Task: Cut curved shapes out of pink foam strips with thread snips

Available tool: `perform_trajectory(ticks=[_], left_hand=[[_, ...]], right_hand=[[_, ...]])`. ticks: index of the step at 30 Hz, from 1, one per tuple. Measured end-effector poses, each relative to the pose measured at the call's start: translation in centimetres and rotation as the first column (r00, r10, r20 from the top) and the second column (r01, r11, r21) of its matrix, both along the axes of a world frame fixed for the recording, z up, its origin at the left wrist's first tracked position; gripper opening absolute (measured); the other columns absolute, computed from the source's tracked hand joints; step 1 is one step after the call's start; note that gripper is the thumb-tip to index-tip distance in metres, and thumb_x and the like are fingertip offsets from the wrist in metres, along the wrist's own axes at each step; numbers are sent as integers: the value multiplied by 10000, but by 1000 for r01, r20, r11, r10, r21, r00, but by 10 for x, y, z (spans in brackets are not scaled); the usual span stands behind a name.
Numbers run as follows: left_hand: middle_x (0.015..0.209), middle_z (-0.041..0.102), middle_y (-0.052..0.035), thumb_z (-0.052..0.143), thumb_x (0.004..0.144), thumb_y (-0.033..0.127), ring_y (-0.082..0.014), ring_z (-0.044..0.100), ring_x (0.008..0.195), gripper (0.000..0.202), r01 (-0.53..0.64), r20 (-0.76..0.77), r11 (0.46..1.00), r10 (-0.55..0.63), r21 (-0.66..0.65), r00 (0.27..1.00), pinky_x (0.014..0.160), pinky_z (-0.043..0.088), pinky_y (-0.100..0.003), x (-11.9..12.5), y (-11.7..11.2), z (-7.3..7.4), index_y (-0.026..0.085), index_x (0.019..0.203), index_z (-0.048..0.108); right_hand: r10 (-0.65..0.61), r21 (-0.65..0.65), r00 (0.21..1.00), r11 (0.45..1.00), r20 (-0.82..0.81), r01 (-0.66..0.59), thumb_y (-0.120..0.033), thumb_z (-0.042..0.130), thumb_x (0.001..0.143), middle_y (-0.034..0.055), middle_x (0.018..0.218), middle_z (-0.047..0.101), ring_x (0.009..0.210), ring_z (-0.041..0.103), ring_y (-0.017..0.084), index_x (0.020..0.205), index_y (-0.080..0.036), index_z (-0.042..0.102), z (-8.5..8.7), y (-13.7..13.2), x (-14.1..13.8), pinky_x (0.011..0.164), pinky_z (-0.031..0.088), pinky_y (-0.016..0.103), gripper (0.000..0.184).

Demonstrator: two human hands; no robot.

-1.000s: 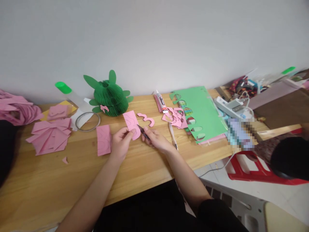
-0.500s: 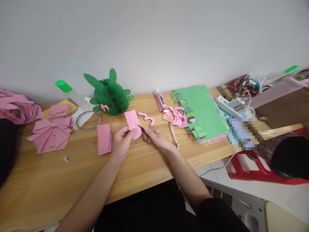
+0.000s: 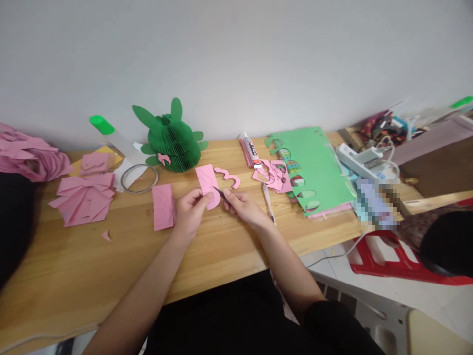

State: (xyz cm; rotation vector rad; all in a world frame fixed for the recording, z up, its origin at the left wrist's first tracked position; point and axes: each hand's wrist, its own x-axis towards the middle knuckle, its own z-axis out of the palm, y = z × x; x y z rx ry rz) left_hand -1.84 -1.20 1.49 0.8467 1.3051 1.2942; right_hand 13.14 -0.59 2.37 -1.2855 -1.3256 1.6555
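Note:
A piece of pink paper [image 3: 207, 178] with a drawn curved outline is pinched between the thumb and fingers of my left hand [image 3: 191, 212]. My right hand [image 3: 244, 208] is closed around small dark scissors [image 3: 222, 195], whose handles are mostly hidden by the fingers. The blades meet the right edge of the paper, beside its rounded, cut lower end. Just behind the blades lies a wavy pink cut-out [image 3: 228, 177]. Left of my left hand rests a folded pink paper piece [image 3: 163, 208] with drawn curves.
Behind the hands stands a green honeycomb paper figure [image 3: 173, 143]. A tape roll [image 3: 139, 178] and a pleated pink paper piece [image 3: 84, 199] lie left. Rightward are a glue tube [image 3: 253, 153], pink scraps [image 3: 275, 175], a pen [image 3: 269, 204], green card sheets [image 3: 325, 167] and a power strip [image 3: 358, 165].
The whole view has shifted a little, so the table items appear slightly farther right and higher. Both hands keep their hold on the paper and scissors, with hardly any other movement.

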Motion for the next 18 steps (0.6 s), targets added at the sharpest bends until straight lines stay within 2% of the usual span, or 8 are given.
perform_trajectory(ticks=[10, 18], left_hand=[[607, 623, 15, 775, 567, 326, -139, 525, 608, 184, 24, -4, 1000, -24, 12, 1000, 621, 424, -276, -1, 1, 1, 177, 597, 672], [620, 652, 10, 776, 574, 298, -137, 541, 620, 155, 23, 15, 1000, -24, 16, 1000, 628, 428, -268, -2, 0, -1, 172, 603, 691]], right_hand=[[4, 26, 1000, 1000, 26, -4, -765, 515, 781, -69, 438, 369, 430, 294, 90, 547, -205, 486, 0, 0, 1, 441, 209, 259, 608], [20, 50, 999, 999, 41, -22, -768, 495, 789, -67, 452, 371, 438, 282, 91, 558, -205, 484, 0, -1, 2, 448, 213, 264, 608]])
